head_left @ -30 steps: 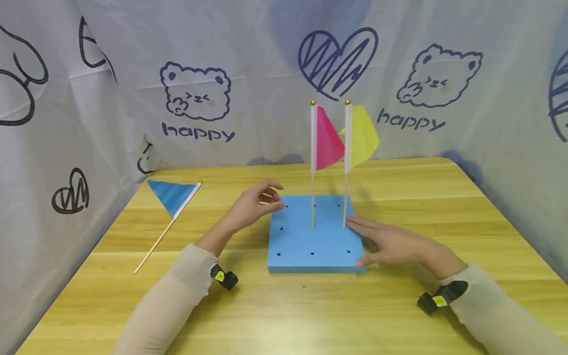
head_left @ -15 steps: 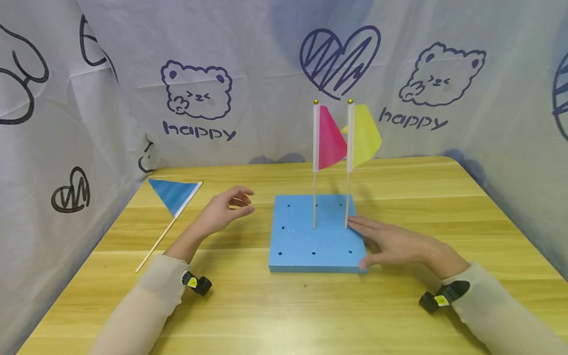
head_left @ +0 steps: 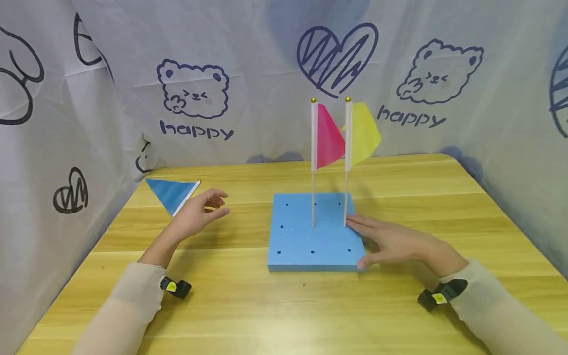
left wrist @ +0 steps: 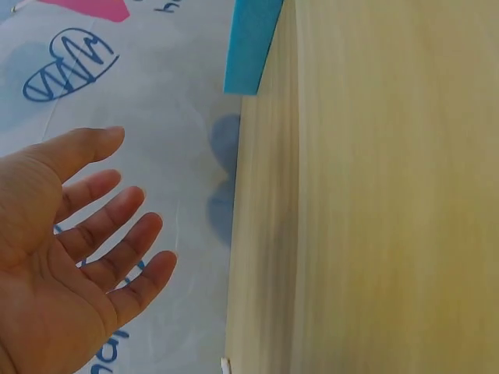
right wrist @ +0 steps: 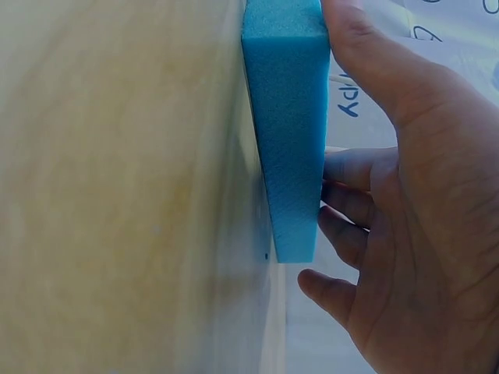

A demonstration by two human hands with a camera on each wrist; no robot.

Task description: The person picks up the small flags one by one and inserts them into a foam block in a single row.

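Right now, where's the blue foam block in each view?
Head: blue foam block at centre on the table, right hand resting on its right edge.
Left wrist: only a corner at top centre.
Right wrist: seen edge-on, top centre, beside the hand.
Shared landmark: the wooden table.

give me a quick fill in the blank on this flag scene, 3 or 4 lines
1. The number of flags standing upright in the foam block is ____.
2. The flag lying flat on the table is ____ in colour.
3. The hand resting on the foam block's edge is the ____ hand.
4. The left hand holds ____.

Missing words: two; blue; right; nothing
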